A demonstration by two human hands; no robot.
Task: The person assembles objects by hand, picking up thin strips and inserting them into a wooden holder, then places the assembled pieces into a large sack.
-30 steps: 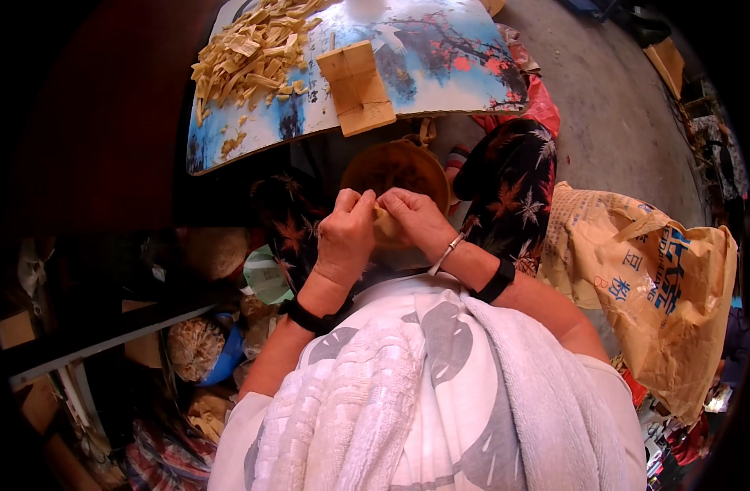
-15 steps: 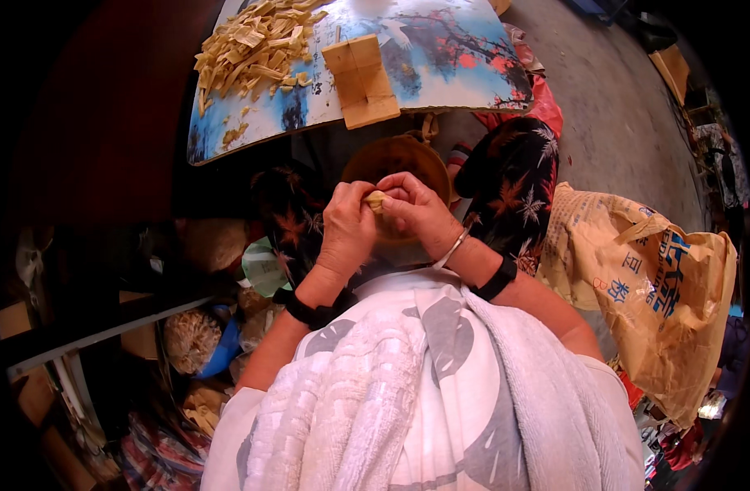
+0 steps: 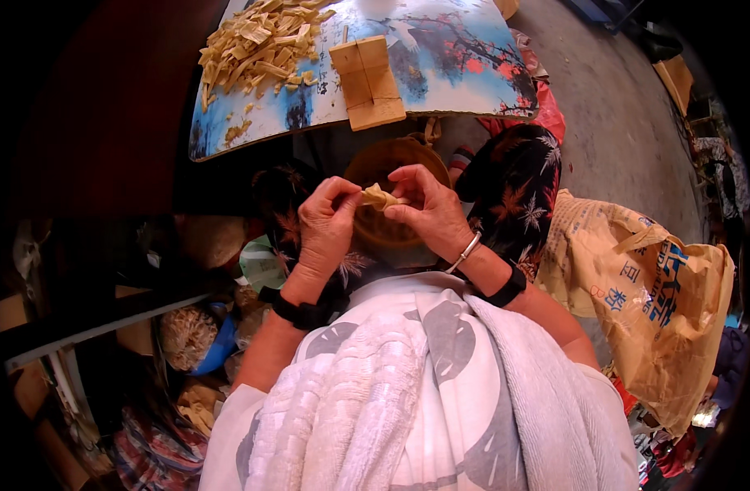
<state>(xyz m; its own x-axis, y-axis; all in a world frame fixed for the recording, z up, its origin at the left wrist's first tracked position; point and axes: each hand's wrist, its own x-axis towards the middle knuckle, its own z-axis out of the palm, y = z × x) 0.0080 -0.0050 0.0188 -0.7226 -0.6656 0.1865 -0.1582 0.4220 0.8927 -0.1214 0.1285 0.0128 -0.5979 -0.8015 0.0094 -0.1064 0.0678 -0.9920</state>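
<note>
Both my hands are over a round brown basin (image 3: 367,161) between my knees. My left hand (image 3: 324,227) pinches the left end of a pale yellow tofu skin strip (image 3: 380,197), thumb against forefinger. At the strip's other end, my right hand (image 3: 437,217) grips it between thumb and fingers. The strip looks twisted into a small knot-like bundle with a pointed flap on top. Beyond my hands, a heap of similar yellow strips (image 3: 264,49) lies on the picture-covered tabletop (image 3: 465,90). The basin's contents are too dark to make out.
An angled wooden block (image 3: 365,78) sits at the table's near edge. To my right stands a large crumpled brown paper sack (image 3: 612,245). A metal rail (image 3: 105,331) and a blue bag (image 3: 221,348) holding pale material are at my left. Red plastic (image 3: 551,110) hangs beside the table.
My hands have drawn apart, the left one moving left. More of the tofu skin strip now shows between them. My right fingers have lifted and spread somewhat.
</note>
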